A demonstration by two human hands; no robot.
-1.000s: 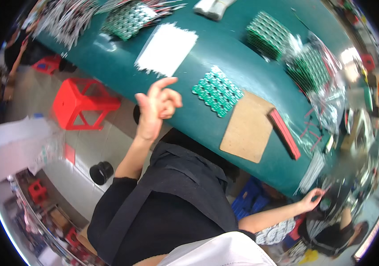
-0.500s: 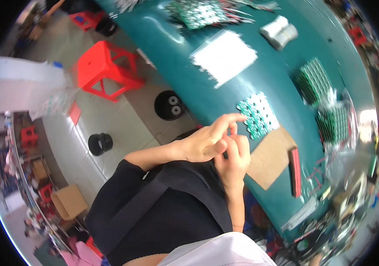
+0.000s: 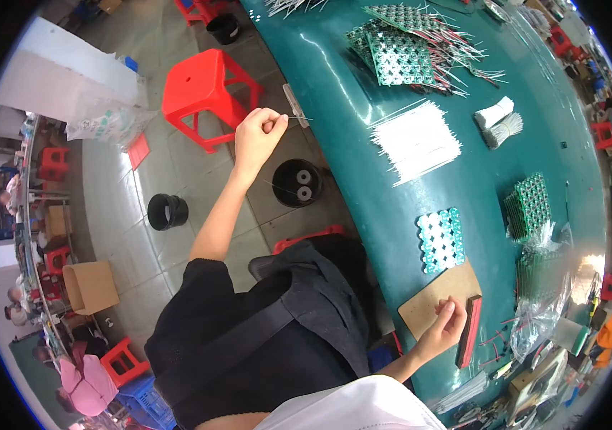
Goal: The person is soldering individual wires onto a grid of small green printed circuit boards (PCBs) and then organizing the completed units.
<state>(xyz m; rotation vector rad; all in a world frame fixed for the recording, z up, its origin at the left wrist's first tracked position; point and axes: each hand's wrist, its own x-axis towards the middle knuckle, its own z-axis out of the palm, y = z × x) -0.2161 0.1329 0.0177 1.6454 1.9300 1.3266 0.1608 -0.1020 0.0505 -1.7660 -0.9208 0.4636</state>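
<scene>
My left hand is raised out beyond the table's left edge, fingers closed in a pinch. A thin wire-like strand sticks out from its fingertips to the right. My right hand is over the lower corner of a brown board, its fingers curled and thumb drawn in; whatever it may hold is too small to make out. Right beside it lies a long red bar. A green circuit panel with round openings lies flat at the board's far edge, apart from both hands.
A sheaf of white strips, wired green panels, white bundles and stacked panels lie on the green table. A red stool and a black bucket holding two spools stand left of the table.
My hands, together in front of me before, are now far apart. The left has swung up and left with a strand; the right has moved down and right over the board. The view has shifted.
</scene>
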